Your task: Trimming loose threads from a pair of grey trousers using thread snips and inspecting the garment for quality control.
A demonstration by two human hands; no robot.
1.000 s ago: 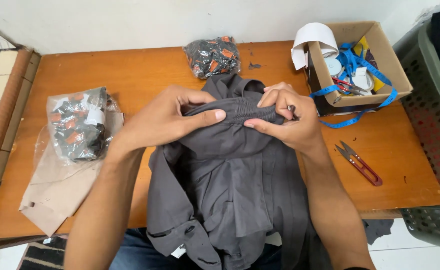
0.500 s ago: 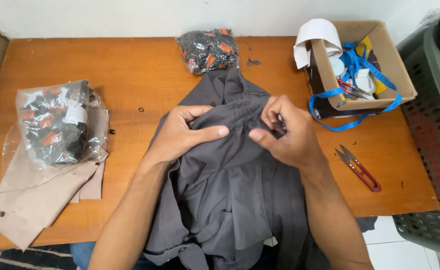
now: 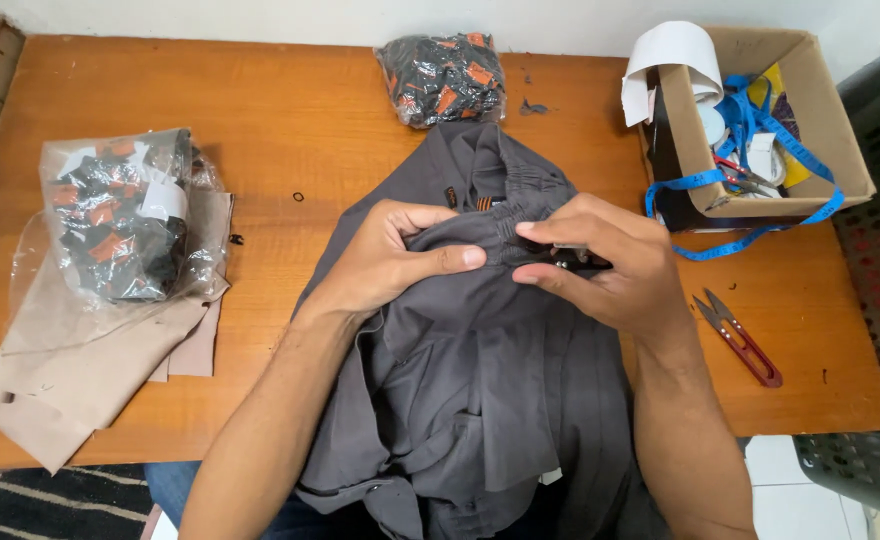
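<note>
While the dark grey garment point(image 3: 480, 400) lies spread on the wooden bench point(image 3: 260, 120), the left hand point(image 3: 390, 255) closes its grip on the gathered waistband to steady it. The right hand point(image 3: 610, 270) pinches the same band beside it, fingers shut around a small dark piece, red-handled snips point(image 3: 740, 340) lying near.

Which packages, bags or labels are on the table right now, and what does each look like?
Clear plastic bag: left side, atop beige fabric, full of black-and-orange packets.
Second bag of packets: far edge, above the grey garment.
Cardboard box: far right, open, brown, blue tape measure trailing out.
White paper roll: box's left corner.
</note>
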